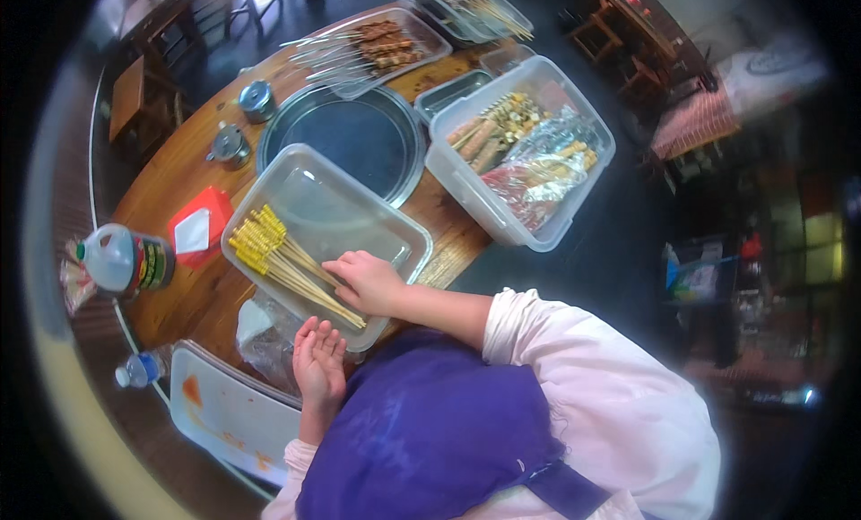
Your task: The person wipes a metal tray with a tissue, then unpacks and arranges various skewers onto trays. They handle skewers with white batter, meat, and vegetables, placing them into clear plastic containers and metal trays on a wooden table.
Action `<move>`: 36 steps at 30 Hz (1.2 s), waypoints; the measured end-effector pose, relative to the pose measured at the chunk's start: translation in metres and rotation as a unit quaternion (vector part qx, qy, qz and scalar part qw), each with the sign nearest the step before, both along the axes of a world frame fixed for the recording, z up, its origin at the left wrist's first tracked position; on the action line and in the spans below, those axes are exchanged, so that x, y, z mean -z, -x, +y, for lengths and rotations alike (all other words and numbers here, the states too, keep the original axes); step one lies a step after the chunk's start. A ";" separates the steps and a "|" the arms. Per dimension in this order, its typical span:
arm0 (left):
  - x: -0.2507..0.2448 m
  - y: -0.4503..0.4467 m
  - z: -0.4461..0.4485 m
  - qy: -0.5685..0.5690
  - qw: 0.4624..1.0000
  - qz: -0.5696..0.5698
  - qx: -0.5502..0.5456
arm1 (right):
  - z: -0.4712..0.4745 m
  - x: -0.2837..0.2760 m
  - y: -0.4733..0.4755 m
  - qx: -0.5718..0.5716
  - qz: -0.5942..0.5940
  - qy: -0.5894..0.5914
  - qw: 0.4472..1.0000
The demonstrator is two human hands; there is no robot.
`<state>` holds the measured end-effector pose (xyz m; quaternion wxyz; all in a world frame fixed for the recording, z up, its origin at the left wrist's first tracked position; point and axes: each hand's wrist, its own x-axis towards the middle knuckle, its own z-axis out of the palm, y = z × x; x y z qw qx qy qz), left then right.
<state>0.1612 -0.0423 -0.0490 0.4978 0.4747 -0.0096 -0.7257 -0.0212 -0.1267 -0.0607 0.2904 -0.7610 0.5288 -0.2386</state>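
Note:
A translucent plastic tray (336, 197) stands on the round wooden table. Bamboo skewers (296, 271) with yellow food on their upper ends lie bunched inside it. My right hand (370, 282) reaches into the tray from the right, its fingers at the stick ends of the upper skewers; whether it grips one is hard to see. Just outside the tray's lower edge, my left hand (319, 365) is palm up with nothing in it, beside a crumpled clear plastic bag (269, 338).
Behind the tray are a round metal pan (343, 137) and a tub of meat skewers (440, 39). To the right stands a deep plastic bin (464, 190) of wrapped skewers. On the left are a red box (202, 204), a large jug (111, 258), metal pots (230, 147) and a stained white tray (222, 419).

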 end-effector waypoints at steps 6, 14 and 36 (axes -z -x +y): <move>-0.016 0.026 -0.021 0.056 0.998 0.001 0.005 | 0.015 -0.091 0.131 -0.008 -0.025 0.242 0.970; -0.079 0.152 -0.050 0.252 0.951 -0.175 0.027 | -0.019 -0.153 0.395 0.220 0.370 0.024 0.902; -0.123 0.384 -0.149 0.281 0.939 -0.189 0.061 | -0.063 -0.131 0.490 -0.176 0.198 0.091 0.960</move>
